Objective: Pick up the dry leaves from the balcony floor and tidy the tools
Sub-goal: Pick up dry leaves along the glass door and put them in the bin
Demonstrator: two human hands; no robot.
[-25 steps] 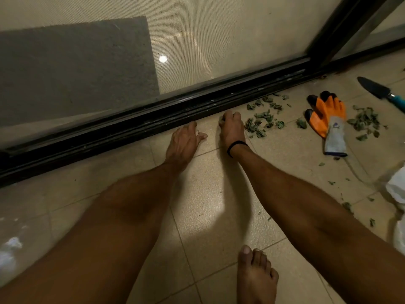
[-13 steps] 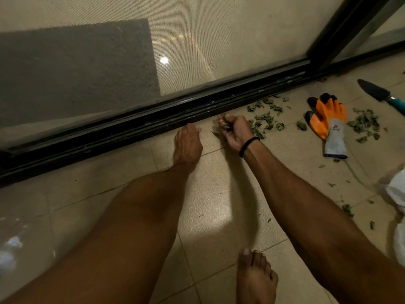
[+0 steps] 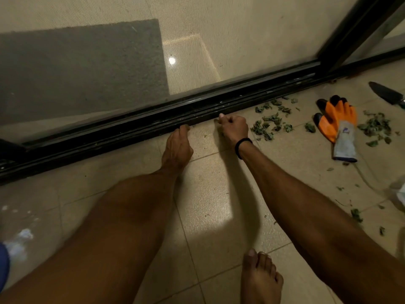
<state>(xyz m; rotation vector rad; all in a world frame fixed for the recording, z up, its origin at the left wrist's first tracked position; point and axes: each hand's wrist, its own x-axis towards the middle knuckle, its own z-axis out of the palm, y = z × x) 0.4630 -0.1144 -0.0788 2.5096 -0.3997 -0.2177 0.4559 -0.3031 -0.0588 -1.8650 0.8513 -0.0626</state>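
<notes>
Our left hand (image 3: pixel 177 145) lies flat, fingertips at the door track (image 3: pixel 131 126), likely bracing us. Our right hand (image 3: pixel 233 128) is clenched beside it, probably around dry leaves (image 3: pixel 269 126); more lie scattered along the track's edge.

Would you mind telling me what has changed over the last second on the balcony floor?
The right hand, flat on the tiles a second ago, has curled into a fist by the door track, apparently closing its grip on a few of the dry leaves. The left hand stayed flat, fingertips at the track. The remaining leaves, orange gloves and trowel have not moved.
</notes>
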